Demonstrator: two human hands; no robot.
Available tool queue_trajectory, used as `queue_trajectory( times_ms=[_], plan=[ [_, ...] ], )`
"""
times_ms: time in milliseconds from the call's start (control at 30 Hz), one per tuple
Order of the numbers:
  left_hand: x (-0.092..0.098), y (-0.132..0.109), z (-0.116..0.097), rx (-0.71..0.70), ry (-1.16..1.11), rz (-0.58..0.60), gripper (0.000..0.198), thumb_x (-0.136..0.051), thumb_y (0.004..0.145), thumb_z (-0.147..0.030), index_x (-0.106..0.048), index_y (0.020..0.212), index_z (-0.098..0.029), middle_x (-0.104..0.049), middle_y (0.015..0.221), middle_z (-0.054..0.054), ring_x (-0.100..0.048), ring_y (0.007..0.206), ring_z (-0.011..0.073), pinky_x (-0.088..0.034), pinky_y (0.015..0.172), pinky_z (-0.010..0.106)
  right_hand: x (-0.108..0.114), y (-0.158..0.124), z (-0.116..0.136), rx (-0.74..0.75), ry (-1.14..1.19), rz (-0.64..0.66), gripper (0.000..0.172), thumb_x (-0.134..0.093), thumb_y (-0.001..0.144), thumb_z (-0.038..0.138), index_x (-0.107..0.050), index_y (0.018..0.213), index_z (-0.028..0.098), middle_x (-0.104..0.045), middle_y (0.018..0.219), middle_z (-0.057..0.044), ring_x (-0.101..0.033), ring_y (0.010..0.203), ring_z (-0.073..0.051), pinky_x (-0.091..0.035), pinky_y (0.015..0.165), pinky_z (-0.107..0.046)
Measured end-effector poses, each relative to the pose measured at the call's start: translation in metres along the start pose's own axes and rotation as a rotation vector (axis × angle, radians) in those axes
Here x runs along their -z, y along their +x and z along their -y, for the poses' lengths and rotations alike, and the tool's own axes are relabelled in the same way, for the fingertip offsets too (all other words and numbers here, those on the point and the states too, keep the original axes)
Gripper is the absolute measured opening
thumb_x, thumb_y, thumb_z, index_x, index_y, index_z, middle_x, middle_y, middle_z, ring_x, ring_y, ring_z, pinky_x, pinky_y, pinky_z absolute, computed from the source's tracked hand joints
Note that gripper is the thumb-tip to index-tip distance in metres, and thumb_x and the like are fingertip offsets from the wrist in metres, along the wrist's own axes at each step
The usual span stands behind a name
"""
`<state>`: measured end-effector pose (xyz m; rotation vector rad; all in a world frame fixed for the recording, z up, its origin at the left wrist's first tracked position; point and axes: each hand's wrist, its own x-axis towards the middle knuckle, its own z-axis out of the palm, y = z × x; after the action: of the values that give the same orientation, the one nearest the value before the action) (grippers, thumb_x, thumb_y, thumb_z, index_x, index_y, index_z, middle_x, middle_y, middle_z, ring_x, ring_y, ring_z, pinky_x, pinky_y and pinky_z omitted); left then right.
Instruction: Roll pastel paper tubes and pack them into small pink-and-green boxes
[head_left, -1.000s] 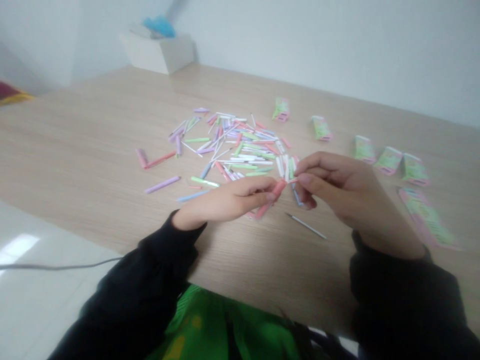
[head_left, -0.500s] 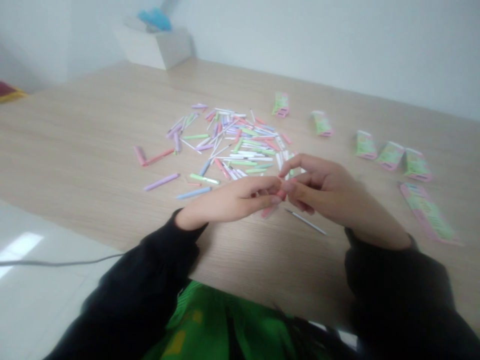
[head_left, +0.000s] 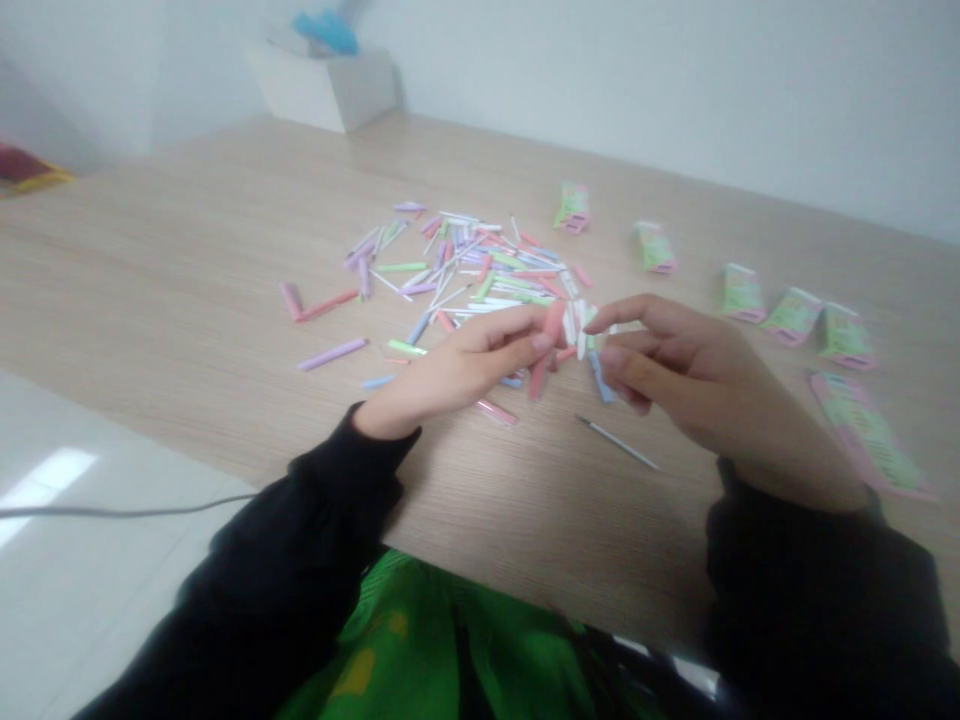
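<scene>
Left hand (head_left: pixel 450 375): palm turned inward, reaching across the table, wrist low, thumb and fingertips (head_left: pixel 541 342) pinched on a pink paper tube (head_left: pixel 553 322).

Right hand (head_left: pixel 679 375): raised opposite the left, fingers curled and pointing back toward it, the index fingertip and thumb (head_left: pixel 611 360) slightly parted. A blue paper strip (head_left: pixel 600 378) lies just below the thumb; whether it is held cannot be told.

Between the hands: the pink paper tube, just beside white paper strips (head_left: pixel 574 325) at the near edge of the heap.

On the table: a scattered heap of pastel paper strips and tubes (head_left: pixel 465 265), a loose pink tube (head_left: pixel 495 412) under the left fingers, a lilac tube (head_left: pixel 331 353), a thin grey stick (head_left: pixel 616 443) below the right hand.

Far side: small green-and-pink printed paper packets (head_left: pixel 742 292) in a loose row, a long printed strip (head_left: pixel 870 435) at right.

Arms: black sleeves (head_left: pixel 300 510) run to both wrists, over a green garment (head_left: pixel 420 640).
</scene>
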<state>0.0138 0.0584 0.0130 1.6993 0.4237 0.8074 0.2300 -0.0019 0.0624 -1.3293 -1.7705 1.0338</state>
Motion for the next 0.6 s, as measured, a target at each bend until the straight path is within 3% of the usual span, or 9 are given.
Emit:
queue_trajectory(
  times_ms=[167,400,600],
  plan=[
    [-0.004,-0.016,-0.005,0.003,0.074,-0.132,0.03,-0.043,0.107,-0.036,-0.058,0.089,-0.019,-0.065,0.094,0.005,-0.059,0.088,0.0178,-0.045,0.087,0.028,0.011,-0.003,-0.021,-0.012,-0.089,-0.033,0.019,-0.064,0.095,0.038,-0.064,0.108,0.024,-0.051,0.058,0.007,-0.043,0.049,-0.011,-0.033,0.046,-0.023],
    [-0.023,-0.058,0.013,0.124,0.178,-0.239,0.027,-0.041,0.108,-0.038,-0.058,0.096,-0.02,-0.062,0.095,0.004,-0.059,0.093,0.0197,-0.043,0.088,0.031,0.032,-0.024,-0.089,-0.099,-0.589,-0.139,0.023,-0.06,0.088,0.034,-0.072,0.099,0.018,-0.062,0.072,-0.002,-0.055,0.06,-0.016,-0.042,0.057,-0.03],
    [-0.024,-0.069,0.026,0.21,0.175,-0.307,0.022,-0.048,0.106,-0.036,-0.056,0.092,-0.02,-0.062,0.086,0.002,-0.059,0.086,0.0189,-0.042,0.083,0.03,0.036,-0.011,-0.108,-0.199,-0.793,-0.158,0.026,-0.056,0.088,0.03,-0.077,0.092,0.015,-0.069,0.083,-0.009,-0.057,0.067,-0.019,-0.042,0.064,-0.033]
  ],
)
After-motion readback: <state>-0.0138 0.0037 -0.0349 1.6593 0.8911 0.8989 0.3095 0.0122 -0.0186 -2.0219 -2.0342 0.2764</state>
